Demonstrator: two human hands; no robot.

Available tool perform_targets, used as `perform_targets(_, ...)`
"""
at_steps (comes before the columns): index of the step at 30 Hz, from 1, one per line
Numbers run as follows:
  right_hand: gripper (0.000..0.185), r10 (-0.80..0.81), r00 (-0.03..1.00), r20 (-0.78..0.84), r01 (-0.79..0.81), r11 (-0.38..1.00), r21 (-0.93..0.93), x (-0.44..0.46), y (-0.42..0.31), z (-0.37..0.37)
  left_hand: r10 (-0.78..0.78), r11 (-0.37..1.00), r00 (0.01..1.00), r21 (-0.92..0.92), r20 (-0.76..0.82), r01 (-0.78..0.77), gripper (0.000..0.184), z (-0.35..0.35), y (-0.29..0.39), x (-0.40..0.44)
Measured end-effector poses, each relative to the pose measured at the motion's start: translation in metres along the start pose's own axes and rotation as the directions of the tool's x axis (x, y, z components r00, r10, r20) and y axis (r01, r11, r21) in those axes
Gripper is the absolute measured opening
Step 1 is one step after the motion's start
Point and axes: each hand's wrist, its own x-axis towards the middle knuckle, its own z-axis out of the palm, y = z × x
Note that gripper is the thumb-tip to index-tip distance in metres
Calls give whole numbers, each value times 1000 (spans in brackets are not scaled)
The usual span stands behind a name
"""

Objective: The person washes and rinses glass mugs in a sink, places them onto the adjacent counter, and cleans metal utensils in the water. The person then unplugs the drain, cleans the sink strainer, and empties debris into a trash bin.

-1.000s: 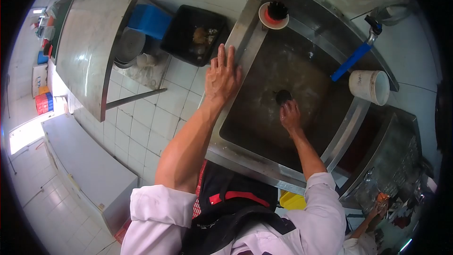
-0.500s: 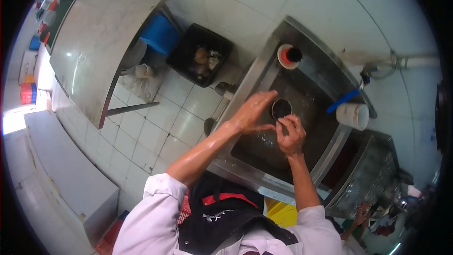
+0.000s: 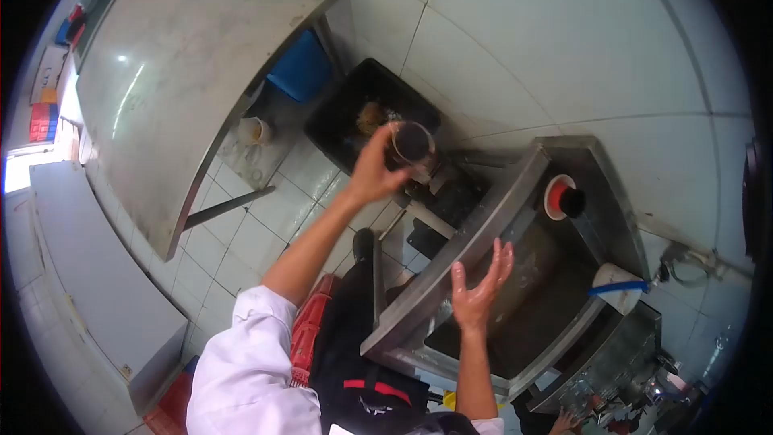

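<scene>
My left hand is closed around a small round cup, see-through at the rim and dark inside. The cup is tilted, and from this view it overlaps the near right side of a black bin with food scraps in it. Whether the cup holds anything is hard to make out. My right hand, wet and with its fingers spread, is over the near part of the metal sink, touching nothing that I can see. Murky water stands in the sink.
A red-and-black brush in a white cup is at the sink's far corner. On the right rim are a white container and a blue handle. A steel table fills the upper left. Another person's hand shows at lower right.
My left hand has carried the cup from above the sink leftward to the bin. My right hand has let go of the cup and spread its fingers. The view has turned left.
</scene>
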Motion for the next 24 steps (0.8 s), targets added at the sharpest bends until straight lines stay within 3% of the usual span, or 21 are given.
perform_targets(3, 76, -91, 992, -89, 68, 969, -237, -2, 14, 49, -103, 915, 994, 396, 43, 77, 69, -4, -128, 16)
perform_targets(4, 76, -48, 995, -87, 29, 978, -207, -1, 18, 51, -150, 856, 986, 508, 70, 94, 66, 0, -165, 18)
perform_targets(6, 77, -11, 997, -77, -2, 986, -166, 0, 21, 55, -398, 728, 883, 672, 251, 137, 66, 4, -225, 17)
perform_targets(8, 77, 7, 997, -76, -19, 987, -161, -1, 25, 57, -614, 497, 709, 868, 345, 7, 66, 19, -291, -3)
perform_targets(11, 79, -2, 997, -79, -12, 983, -182, -1, 28, 57, -907, 312, 222, 925, 358, -217, 63, 39, -302, 21)
perform_targets(14, 80, -2, 996, -86, -13, 985, -174, -3, 31, 57, -877, 314, 388, 949, 284, 15, 64, 57, -290, 51)
perform_targets(17, 79, -16, 995, -97, -1, 985, -170, -3, 32, 56, -749, 308, 615, 951, 247, -7, 69, 51, -290, 27)
perform_targets(20, 77, -25, 995, -95, 11, 988, -151, -3, 32, 53, -853, 235, 435, 956, 289, -174, 70, 37, -297, 4)
perform_targets(23, 75, -27, 994, -107, 11, 990, -139, -4, 34, 51, -785, 354, 544, 935, 297, -1, 71, 43, -262, 23)
perform_targets(24, 75, -39, 992, -118, 23, 990, -137, -3, 34, 52, -760, 346, 558, 935, 332, -85, 71, 41, -272, 15)
